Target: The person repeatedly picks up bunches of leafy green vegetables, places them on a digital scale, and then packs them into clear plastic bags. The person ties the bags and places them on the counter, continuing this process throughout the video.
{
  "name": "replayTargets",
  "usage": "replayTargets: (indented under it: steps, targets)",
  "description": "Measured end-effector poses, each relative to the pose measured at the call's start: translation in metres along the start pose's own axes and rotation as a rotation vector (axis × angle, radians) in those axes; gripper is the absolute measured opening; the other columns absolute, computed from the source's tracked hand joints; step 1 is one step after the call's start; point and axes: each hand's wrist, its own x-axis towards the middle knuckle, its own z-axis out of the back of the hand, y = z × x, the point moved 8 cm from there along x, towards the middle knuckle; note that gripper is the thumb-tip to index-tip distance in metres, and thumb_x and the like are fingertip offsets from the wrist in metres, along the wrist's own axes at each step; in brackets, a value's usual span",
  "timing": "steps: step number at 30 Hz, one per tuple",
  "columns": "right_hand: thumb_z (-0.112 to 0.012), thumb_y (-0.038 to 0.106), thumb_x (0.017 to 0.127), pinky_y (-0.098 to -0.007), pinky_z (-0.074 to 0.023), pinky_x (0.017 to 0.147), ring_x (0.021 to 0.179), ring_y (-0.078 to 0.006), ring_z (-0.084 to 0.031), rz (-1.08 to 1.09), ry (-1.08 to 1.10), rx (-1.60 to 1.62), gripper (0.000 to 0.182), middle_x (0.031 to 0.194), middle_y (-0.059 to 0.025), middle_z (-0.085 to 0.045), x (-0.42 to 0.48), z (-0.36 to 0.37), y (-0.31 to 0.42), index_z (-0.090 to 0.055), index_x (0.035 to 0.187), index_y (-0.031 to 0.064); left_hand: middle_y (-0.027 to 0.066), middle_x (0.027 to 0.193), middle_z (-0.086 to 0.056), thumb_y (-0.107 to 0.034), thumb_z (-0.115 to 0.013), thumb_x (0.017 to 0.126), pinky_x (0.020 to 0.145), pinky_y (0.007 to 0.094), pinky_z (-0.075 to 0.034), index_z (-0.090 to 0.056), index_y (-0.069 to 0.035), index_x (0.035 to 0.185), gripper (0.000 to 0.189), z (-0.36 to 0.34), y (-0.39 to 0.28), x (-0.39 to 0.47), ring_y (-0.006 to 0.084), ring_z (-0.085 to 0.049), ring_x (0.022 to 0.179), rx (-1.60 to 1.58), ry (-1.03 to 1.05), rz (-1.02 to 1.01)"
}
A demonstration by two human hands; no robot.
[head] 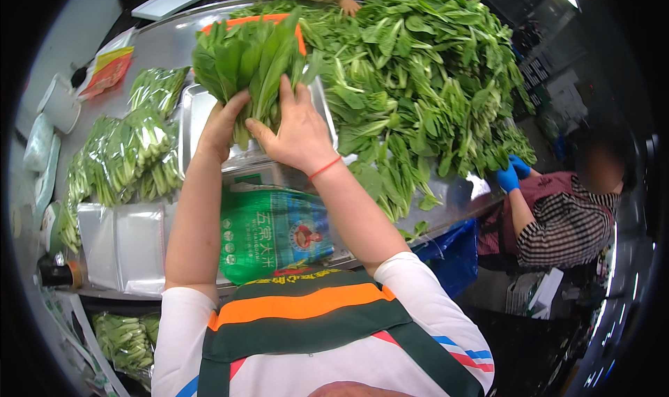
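Between my two hands is a bunch of leafy greens, leaves pointing away from me and pale stems toward me. My left hand grips its left side. On the right side, my right hand presses against the bunch with its fingers spread along the leaves. Beneath the bunch is a shiny metal tray, its middle partly hidden by the greens and my hands. An orange basket shows behind the leaves. A large heap of loose greens covers the table to the right.
Clear-bagged greens lie left of the tray, above a stack of clear plastic bags. A green printed sack lies close before me. A person in blue gloves stands at right; another person's hand touches the heap's far side.
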Motion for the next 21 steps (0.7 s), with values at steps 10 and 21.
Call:
replayTargets:
  steps: [10,21]
  targets:
    - [-0.069,0.03,0.079,-0.0445,-0.0474,0.083,0.099,-0.0406,-0.057,0.19,-0.033,-0.136,0.056,0.125,-0.0254,-0.049,-0.021,-0.047,-0.036,-0.049,0.122,0.0006,0.029,0.15,-0.015,-0.063,-0.066,0.073,0.114,0.0433,-0.014,-0.011,0.012,0.142,0.116,0.1,0.041,0.003,0.0397,-0.013,0.14,0.872,-0.667,-0.229]
    - [-0.066,0.018,0.077,-0.0381,-0.0478,0.072,0.083,-0.0298,-0.061,0.073,0.28,-0.507,0.017,0.087,-0.0106,-0.064,-0.199,-0.011,-0.144,-0.066,0.091,0.0075,0.0217,0.147,-0.028,-0.047,-0.067,0.078,0.111,0.0536,-0.019,-0.04,-0.007,0.138,0.077,0.006,0.18,-0.177,0.0385,-0.023,0.138,1.484,0.395,-0.422]
